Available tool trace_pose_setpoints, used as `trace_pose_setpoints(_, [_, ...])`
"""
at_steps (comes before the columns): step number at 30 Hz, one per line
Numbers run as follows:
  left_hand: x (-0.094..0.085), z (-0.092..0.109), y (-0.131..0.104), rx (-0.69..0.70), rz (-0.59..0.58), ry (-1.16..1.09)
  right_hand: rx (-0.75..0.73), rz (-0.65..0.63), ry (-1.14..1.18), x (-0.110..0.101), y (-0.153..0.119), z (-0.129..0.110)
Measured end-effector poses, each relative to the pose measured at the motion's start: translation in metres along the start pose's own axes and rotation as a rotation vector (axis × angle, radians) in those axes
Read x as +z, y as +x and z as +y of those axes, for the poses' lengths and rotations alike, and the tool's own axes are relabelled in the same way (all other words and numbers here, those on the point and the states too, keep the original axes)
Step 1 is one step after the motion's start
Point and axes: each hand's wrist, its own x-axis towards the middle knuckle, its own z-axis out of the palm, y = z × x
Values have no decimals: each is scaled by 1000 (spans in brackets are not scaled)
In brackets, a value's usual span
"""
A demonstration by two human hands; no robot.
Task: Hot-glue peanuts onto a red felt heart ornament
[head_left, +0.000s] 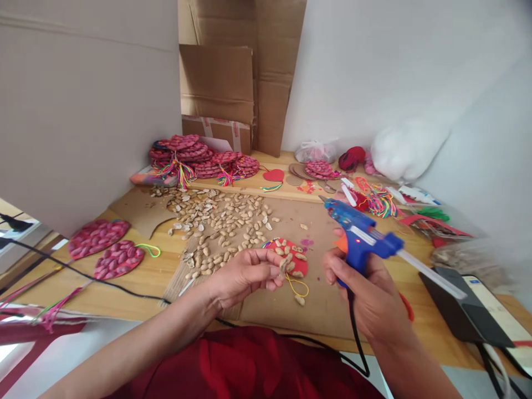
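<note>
My left hand pinches a peanut between thumb and fingertips, over the lower left part of a red piece. Several peanuts lie on that piece, and a yellow cord loop extends from its lower edge. Closed around the handle of a blue glue gun is my right hand. The gun's nozzle points up and left, and a pale glue stick sticks out of its back. Loose peanuts are spread over the cardboard to the left of the red piece.
Two pink nut-covered pieces lie at the left. More are stacked at the back, near a red heart shape. Colourful tassels and a dark phone-like device are at the right. Black cables cross the front edge.
</note>
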Motion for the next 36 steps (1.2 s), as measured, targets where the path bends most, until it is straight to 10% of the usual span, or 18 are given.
trace_pose_setpoints(6, [-1, 4, 5, 32, -9, -56, 110, -80, 70, -20, -7, -15])
trace_pose_setpoints(15, [4, 15, 0, 72, -134, -168, -303, -184, -775, -32, -36, -17])
trace_pose_setpoints(36, [-1, 7, -10, 68, -171, -166, -404, -314, -943, -26, -50, 6])
